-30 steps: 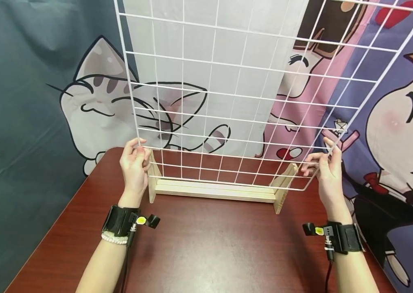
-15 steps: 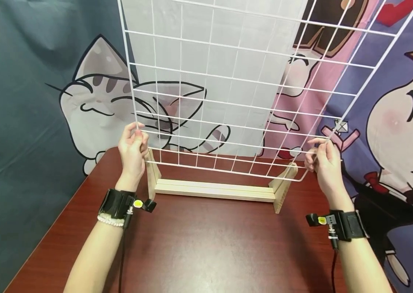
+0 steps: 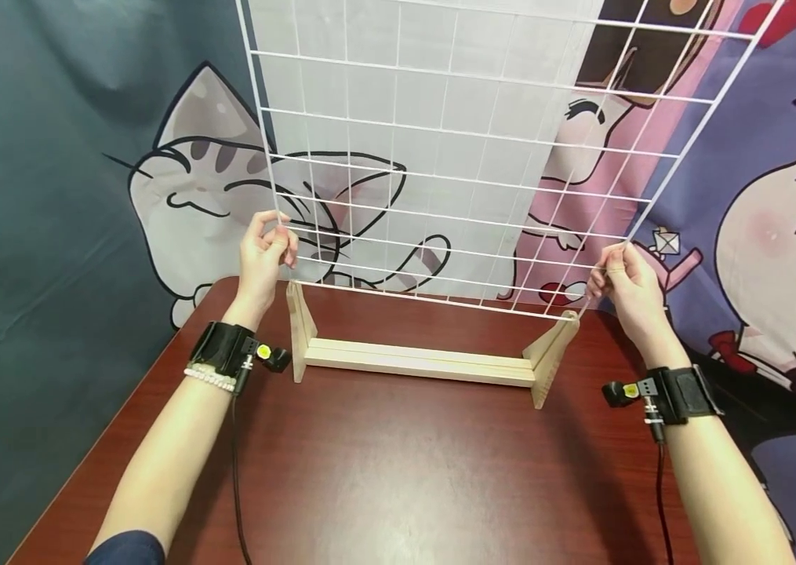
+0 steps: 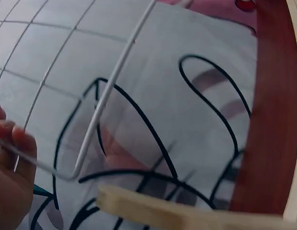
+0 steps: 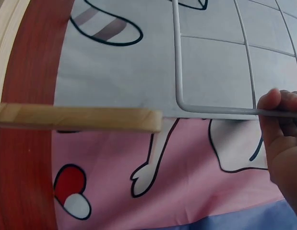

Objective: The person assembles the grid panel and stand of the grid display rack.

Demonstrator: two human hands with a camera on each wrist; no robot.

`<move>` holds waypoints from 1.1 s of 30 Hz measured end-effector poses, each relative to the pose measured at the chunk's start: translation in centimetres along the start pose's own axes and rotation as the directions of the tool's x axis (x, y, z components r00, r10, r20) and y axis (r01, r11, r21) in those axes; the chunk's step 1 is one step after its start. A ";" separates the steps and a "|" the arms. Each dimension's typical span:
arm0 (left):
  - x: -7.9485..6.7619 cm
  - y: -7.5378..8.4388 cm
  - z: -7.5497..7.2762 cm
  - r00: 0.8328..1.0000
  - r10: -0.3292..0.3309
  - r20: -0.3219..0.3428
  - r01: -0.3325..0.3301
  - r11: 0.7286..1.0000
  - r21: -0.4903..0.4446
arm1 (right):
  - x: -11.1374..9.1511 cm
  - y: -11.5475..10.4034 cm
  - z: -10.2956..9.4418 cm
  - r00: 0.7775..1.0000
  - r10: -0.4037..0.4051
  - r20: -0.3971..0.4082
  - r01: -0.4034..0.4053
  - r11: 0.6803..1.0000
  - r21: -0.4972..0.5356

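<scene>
White wire grid (image 3: 440, 175) is pinched at its sides by the raised left hand (image 3: 267, 255) and right hand (image 3: 629, 286), near a wooden stand (image 3: 419, 362); yellow wrist labels (image 3: 264, 352) cannot be read.

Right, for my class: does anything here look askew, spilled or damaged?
Nothing stands out: the stand sits upright on the table, and the grid, held at its sides by the left hand and right hand, shows no plainly bent wire. Its top is out of view.

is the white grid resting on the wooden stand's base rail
No, the right wrist view shows the white grid held apart from the wooden stand.
</scene>
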State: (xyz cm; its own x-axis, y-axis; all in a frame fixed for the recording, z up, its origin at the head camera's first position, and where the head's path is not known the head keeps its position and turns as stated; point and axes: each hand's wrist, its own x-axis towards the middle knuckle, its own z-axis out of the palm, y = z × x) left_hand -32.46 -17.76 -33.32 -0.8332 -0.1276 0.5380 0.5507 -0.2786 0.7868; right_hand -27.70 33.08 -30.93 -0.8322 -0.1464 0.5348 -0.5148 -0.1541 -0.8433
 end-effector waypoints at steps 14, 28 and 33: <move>0.3 -1.6 -0.6 1.000 0.013 0.011 -0.013 0.998 0.058 | 0.5 1.5 -0.4 0.999 0.003 -0.037 -0.004 1.000 -0.022; -0.7 -2.1 -1.7 0.999 0.046 -0.006 -0.046 0.998 0.040 | 1.1 1.7 0.1 0.999 0.014 -0.037 -0.019 0.990 -0.143; -0.6 -2.7 -1.3 0.998 0.056 0.018 -0.056 0.998 0.017 | 0.8 1.4 -0.3 0.999 0.022 -0.043 -0.028 0.988 -0.150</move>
State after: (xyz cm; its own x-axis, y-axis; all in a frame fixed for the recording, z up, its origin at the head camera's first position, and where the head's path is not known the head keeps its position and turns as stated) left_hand -33.47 -18.21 -36.14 -0.8001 -0.1256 0.5866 0.5975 -0.2543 0.7605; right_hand -29.15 33.05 -31.66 -0.8512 -0.1073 0.5137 -0.5166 -0.0013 -0.8562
